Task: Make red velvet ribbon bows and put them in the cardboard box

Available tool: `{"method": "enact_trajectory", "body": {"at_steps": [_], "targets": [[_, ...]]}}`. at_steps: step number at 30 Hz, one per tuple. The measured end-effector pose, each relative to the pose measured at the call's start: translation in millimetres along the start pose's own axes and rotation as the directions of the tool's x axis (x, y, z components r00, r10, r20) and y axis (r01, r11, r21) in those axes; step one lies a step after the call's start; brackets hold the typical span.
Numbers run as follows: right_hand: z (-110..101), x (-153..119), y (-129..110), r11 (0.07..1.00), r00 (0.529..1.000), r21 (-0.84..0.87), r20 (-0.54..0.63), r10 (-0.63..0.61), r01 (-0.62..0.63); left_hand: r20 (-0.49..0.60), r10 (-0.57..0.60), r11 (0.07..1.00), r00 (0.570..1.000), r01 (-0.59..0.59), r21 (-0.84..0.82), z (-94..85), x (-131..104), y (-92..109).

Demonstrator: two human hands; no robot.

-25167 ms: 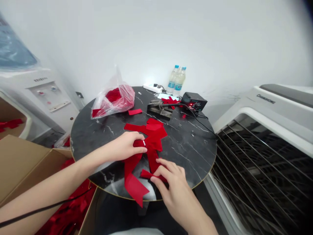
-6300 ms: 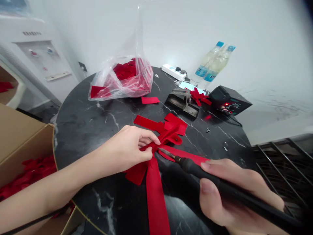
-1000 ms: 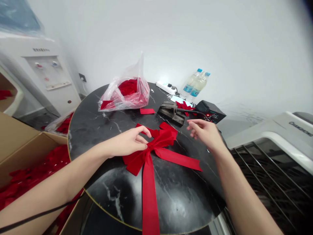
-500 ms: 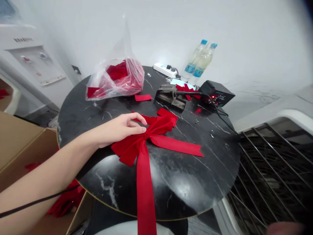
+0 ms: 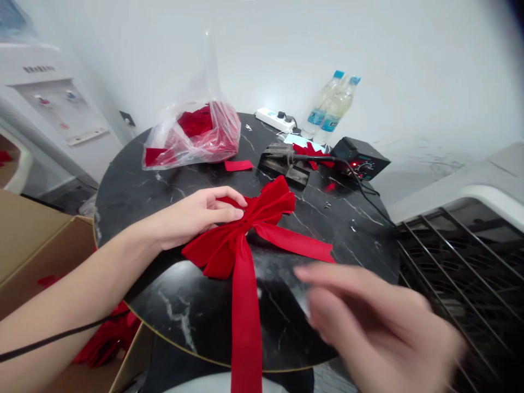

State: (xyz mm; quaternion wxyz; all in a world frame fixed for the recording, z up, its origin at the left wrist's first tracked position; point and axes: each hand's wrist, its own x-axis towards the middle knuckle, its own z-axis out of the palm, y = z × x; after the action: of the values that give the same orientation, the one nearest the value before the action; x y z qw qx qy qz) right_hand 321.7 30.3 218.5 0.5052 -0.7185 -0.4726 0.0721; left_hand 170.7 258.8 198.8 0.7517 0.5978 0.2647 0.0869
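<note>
A left hand pinches a red bow between thumb and fingers near its gathered centre, over the middle of a black marbled table, while a blurred right hand, fingers loosely curled, hovers at the near right, apart from the bow; whether it holds anything cannot be told. One ribbon tail runs past the near edge, where a passing hand could snag it and tug the bow askew; a slackened pinch might let the folds spread. Behind, red pieces lie close by an iron in its stand; if hot, it could scorch them. The iron's tip is hidden, the left fingers' undersides are mostly covered, and the frame cuts off the tail's end.
</note>
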Motion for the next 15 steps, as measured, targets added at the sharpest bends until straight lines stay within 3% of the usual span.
{"method": "enact_trajectory", "body": {"at_steps": [3,6,15], "targets": [[32,6,5,0.998,0.989,0.015,0.135,-0.059,0.057,0.008,0.033,0.999,0.999,-0.033,0.001,0.4,0,0],[52,11,9,0.998,0.987,0.02,0.147,-0.059,0.056,0.031,0.057,0.998,0.998,-0.057,-0.002,0.9,-1,-1],[64,9,11,0.982,0.981,-0.09,0.11,-0.158,0.168,0.115,0.082,0.995,0.99,-0.074,-0.072,4.7,-3,-1]]}}
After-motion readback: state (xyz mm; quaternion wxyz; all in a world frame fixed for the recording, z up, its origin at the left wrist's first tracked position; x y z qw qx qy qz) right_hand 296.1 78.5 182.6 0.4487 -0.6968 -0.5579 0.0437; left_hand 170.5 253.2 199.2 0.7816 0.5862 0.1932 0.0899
